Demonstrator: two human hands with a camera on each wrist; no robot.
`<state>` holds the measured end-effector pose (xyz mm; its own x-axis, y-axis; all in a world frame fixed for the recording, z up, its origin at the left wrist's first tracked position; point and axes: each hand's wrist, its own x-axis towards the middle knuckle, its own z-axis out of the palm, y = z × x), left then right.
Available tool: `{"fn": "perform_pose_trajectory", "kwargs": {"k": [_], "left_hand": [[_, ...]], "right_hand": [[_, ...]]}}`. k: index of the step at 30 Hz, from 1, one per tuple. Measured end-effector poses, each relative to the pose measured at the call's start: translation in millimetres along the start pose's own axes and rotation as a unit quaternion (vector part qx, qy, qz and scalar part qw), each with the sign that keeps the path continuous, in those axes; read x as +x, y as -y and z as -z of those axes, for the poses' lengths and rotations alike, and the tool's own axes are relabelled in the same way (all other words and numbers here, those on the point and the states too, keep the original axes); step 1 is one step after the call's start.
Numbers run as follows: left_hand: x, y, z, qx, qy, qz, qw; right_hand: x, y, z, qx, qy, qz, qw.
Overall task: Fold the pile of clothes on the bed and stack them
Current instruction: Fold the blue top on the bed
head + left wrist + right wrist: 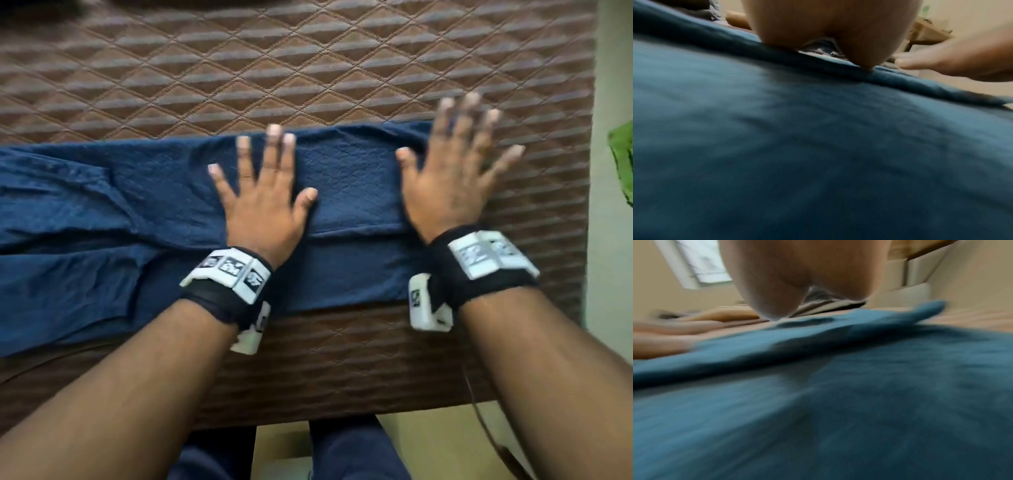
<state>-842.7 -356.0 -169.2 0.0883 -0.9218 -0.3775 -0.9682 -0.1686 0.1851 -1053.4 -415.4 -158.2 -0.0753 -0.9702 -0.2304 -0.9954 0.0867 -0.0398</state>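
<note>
lying flat on the quilted brown bed (308, 68), the navy garment (102, 212) is partly folded, a layer doubled over under both hands. the left hand (263, 205) presses it with fingers spread straight, gripping nothing. the right hand (448, 178), blurred, spreads flat at the cloth's right end, fingertips past the edge onto the bed.
</note>
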Motion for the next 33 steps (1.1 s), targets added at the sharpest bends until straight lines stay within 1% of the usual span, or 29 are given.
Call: {"fn": "perform_pose_trajectory", "kwargs": {"k": [1, 2, 3, 4, 5, 6, 8, 9, 10, 11, 12, 13, 14, 16, 17, 18, 19, 20, 21, 22, 23, 24, 25, 26, 27, 29, 31, 33], "left_hand": [[-2, -11, -3, 0.001, 0.009, -0.034, 0.999], [-5, -18, -7, 0.004, 0.014, -0.058, 0.998], [-7, -18, -10, 0.007, 0.013, -0.064, 0.998], [-7, -12, -11, 0.01, 0.009, -0.057, 0.998], [-8, 2, -11, 0.007, 0.01, -0.037, 0.999], [-11, 21, -9, 0.007, 0.015, -0.004, 1.0], [-24, 65, 0, 0.017, 0.015, 0.064, 0.998], [-32, 79, 6, 0.012, 0.003, 0.068, 0.998], [-42, 88, 11, -0.002, -0.021, 0.043, 0.999], [-52, 91, 14, -0.017, -0.048, -0.005, 0.999], [-63, 90, 12, -0.028, -0.066, -0.054, 0.996], [-75, 89, 9, -0.04, -0.079, -0.082, 0.993], [-84, 91, 6, -0.055, -0.083, -0.08, 0.992], [-99, 115, 3, -0.079, -0.07, -0.01, 0.994], [-105, 137, 0, -0.078, -0.057, 0.033, 0.995], [-112, 164, -1, -0.072, -0.042, 0.074, 0.994], [-118, 190, 0, -0.066, -0.026, 0.11, 0.991], [-124, 219, 3, -0.062, -0.01, 0.142, 0.988], [-130, 246, 9, -0.059, -0.001, 0.168, 0.984], [-134, 272, 15, -0.054, 0.0, 0.181, 0.982], [-136, 293, 22, -0.048, -0.006, 0.182, 0.982], [-135, 308, 27, -0.044, -0.014, 0.175, 0.983], [-132, 322, 33, -0.041, -0.026, 0.162, 0.986], [-127, 330, 37, -0.04, -0.042, 0.141, 0.988], [-120, 334, 39, -0.04, -0.056, 0.113, 0.991], [-104, 329, 39, -0.035, -0.069, 0.049, 0.996], [-93, 317, 33, -0.013, -0.063, 0.0, 0.998], [-89, 310, 23, 0.016, -0.042, -0.012, 0.999]], "right_hand": [[-12, 23, -4, 0.004, 0.007, 0.075, 0.997], [-25, 45, -12, 0.009, 0.029, 0.146, 0.989], [-36, 58, -19, 0.012, 0.056, 0.187, 0.981], [-39, 59, -23, 0.004, 0.069, 0.184, 0.98], [-38, 50, -27, -0.004, 0.069, 0.149, 0.986], [-35, 33, -29, -0.01, 0.059, 0.096, 0.994], [-34, -7, -23, -0.017, 0.036, -0.035, 0.999], [-37, -26, -15, -0.016, 0.026, -0.088, 0.996], [-45, -31, -9, -0.021, 0.023, -0.107, 0.994], [-54, -23, -5, -0.03, 0.021, -0.08, 0.996], [-66, -4, -6, -0.037, 0.02, -0.021, 0.999], [-80, 23, -11, -0.034, 0.021, 0.048, 0.998], [-94, 53, -18, -0.02, 0.023, 0.115, 0.993], [-123, 120, -35, 0.004, 0.027, 0.243, 0.97], [-135, 150, -42, 0.005, 0.035, 0.295, 0.955], [-139, 171, -47, 0.001, 0.042, 0.328, 0.944], [-136, 180, -48, -0.001, 0.052, 0.332, 0.942], [-131, 182, -49, -0.004, 0.065, 0.301, 0.951], [-125, 172, -51, -0.008, 0.079, 0.24, 0.968], [-119, 157, -51, -0.016, 0.081, 0.158, 0.984], [-117, 140, -47, -0.026, 0.076, 0.074, 0.994], [-117, 124, -41, -0.031, 0.07, 0.004, 0.997], [-120, 119, -34, -0.03, 0.073, -0.037, 0.996], [-125, 123, -28, -0.028, 0.076, -0.04, 0.996], [-130, 137, -24, -0.026, 0.074, -0.008, 0.997], [-140, 185, -25, -0.008, 0.065, 0.094, 0.993], [-147, 252, -33, 0.019, 0.057, 0.198, 0.978], [-153, 321, -46, 0.025, 0.039, 0.293, 0.955]]}}
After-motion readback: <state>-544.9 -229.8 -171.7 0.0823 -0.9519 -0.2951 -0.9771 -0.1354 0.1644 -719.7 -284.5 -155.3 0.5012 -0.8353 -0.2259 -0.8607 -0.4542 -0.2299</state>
